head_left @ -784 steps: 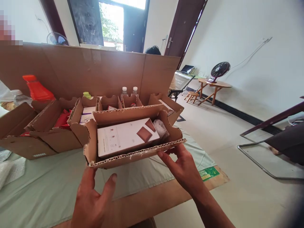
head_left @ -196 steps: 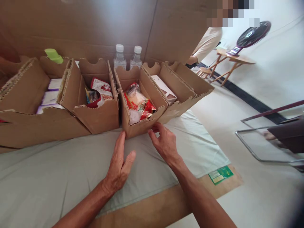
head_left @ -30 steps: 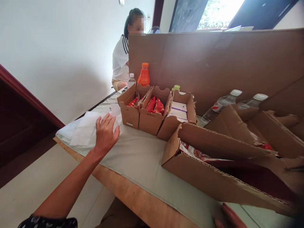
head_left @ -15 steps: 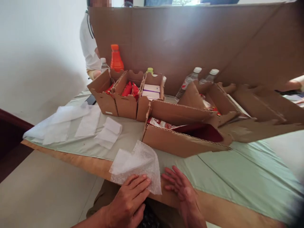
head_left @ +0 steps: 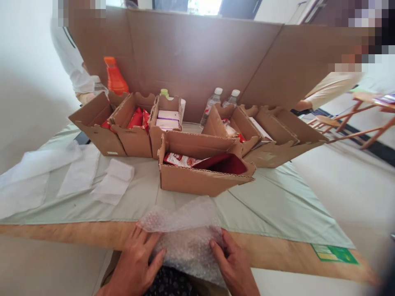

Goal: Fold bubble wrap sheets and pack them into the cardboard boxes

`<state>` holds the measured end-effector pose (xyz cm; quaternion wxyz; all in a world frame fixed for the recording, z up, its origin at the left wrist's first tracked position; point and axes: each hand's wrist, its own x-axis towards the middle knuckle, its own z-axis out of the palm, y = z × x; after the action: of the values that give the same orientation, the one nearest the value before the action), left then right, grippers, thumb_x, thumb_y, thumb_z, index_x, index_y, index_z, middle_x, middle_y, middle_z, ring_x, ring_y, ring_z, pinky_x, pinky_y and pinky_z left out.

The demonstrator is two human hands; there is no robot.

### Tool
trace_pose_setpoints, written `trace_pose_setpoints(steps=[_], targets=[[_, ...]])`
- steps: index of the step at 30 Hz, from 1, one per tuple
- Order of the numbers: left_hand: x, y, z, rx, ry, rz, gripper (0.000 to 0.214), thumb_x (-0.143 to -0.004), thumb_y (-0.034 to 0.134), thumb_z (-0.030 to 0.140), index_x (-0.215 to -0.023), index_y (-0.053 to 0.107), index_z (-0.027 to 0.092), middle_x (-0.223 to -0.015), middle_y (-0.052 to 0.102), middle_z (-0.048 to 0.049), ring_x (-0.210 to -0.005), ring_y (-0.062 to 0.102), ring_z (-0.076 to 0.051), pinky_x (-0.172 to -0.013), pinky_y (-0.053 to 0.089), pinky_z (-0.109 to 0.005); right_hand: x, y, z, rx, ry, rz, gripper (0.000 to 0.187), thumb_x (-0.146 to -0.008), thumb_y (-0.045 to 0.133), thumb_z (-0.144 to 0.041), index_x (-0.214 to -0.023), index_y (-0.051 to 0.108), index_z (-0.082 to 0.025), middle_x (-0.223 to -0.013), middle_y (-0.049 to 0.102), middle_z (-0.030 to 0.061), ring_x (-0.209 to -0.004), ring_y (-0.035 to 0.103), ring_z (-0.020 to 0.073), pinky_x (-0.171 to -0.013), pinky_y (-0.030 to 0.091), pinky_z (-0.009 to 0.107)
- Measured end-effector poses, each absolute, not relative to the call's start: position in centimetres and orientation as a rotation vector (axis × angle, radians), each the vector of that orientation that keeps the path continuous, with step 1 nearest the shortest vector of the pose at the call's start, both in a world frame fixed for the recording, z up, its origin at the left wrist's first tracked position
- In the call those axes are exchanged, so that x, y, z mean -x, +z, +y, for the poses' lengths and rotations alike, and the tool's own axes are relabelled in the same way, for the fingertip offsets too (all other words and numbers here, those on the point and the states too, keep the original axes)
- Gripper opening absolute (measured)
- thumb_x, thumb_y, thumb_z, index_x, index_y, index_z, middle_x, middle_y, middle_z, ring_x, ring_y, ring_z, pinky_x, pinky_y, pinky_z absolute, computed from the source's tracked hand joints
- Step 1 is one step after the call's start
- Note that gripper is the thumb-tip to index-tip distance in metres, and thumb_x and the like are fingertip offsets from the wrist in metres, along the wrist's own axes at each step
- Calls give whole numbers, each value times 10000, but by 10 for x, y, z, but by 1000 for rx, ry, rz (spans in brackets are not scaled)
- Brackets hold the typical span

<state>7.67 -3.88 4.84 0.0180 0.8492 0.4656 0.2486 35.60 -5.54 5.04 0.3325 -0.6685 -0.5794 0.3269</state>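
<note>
A clear bubble wrap sheet hangs over the table's front edge, its upper part folded over. At its left edge, my left hand grips it, thumb in front and fingers partly behind. My right hand pinches the right edge between thumb and fingers. Just beyond the sheet stands an open cardboard box with a red-and-white packet and a dark red item inside. Several white, translucent wrap pieces lie flat on the left.
Behind stand more cardboard boxes with red packets and white cartons. An orange bottle and clear bottles rise behind them, before a tall cardboard panel. People are beyond it at both sides. A wooden stool stands right.
My right hand, open and apart before, now holds the bubble wrap's right edge. My left hand has gone from lying on the sheet to its left edge. The view has swung right.
</note>
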Motion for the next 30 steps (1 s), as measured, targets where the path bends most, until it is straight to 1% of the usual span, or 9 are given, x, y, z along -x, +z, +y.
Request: trace_pose_setpoints(steps=[3,6,10,13,16,20,22,25,30], targets=[[-77,47,-35,-2632,689,1501,282,-914,602,270,-1172,661,172,-1254,677,-156,-1157,604,-338,-924,534,-479,-383,55,-75,1866,631,-1587,333,-931,594,-407,-1149,698,-179,-770,758,36,-618,715,199,-575,574,279],[-82,54,-24,-2599,493,1592,339,-910,599,269,-1221,652,143,-1111,693,-152,-987,623,-328,-828,518,-478,-383,72,-84,1845,283,-1603,266,-958,610,-323,-1181,669,-192,-778,724,18,-577,659,158,-570,558,264],[-91,68,-6,-2625,197,1616,578,-902,578,252,-1470,513,163,-1019,682,-125,-896,615,-310,-804,481,-473,-340,92,-68,1478,178,-1888,249,-955,573,-167,-1182,666,-214,-984,740,75,-842,699,200,-769,590,331],[-96,75,3,-2623,25,1611,514,-894,576,281,-1394,610,167,-996,677,-134,-914,616,-332,-832,470,-495,-317,83,-42,1489,233,-2134,293,-926,582,-184,-1199,687,-202,-1279,690,141,-1097,666,306,-881,584,474],[-98,79,5,-2600,-57,1601,510,-887,568,285,-1374,633,151,-995,683,-149,-933,623,-351,-852,472,-521,-329,59,-29,1770,124,-2154,334,-925,611,-252,-1245,683,-191,-1401,631,160,-1210,611,383,-894,559,554],[-86,81,2,-2564,-61,1535,495,-884,593,317,-1345,649,145,-996,684,-149,-953,627,-355,-862,494,-534,-377,40,-53,1783,-11,-2064,328,-994,525,-278,-1291,637,-192,-1373,655,137,-1265,586,323,-967,512,498],[-72,79,-3,-2558,28,1463,492,-896,606,383,-1337,644,168,-1055,683,-149,-976,629,-344,-870,515,-527,-397,42,-76,1702,-49,-2085,352,-1002,489,-220,-1336,597,-185,-1381,651,131,-1296,569,287,-989,490,455],[-48,74,-16,-2620,220,1301,598,-866,654,436,-1422,556,240,-1346,613,-168,-1186,590,-367,-953,526,-534,-407,47,-104,1621,-58,-2217,517,-946,466,-103,-1451,516,-198,-1475,581,124,-1409,476,268,-1013,458,422],[-38,64,-32,-2778,217,1047,889,-712,692,210,-1547,390,262,-1675,286,-149,-1489,350,-398,-1114,446,-580,-391,43,-104,1502,12,-2290,640,-813,476,-18,-1402,594,-237,-1535,525,121,-1496,368,295,-1074,430,478]])
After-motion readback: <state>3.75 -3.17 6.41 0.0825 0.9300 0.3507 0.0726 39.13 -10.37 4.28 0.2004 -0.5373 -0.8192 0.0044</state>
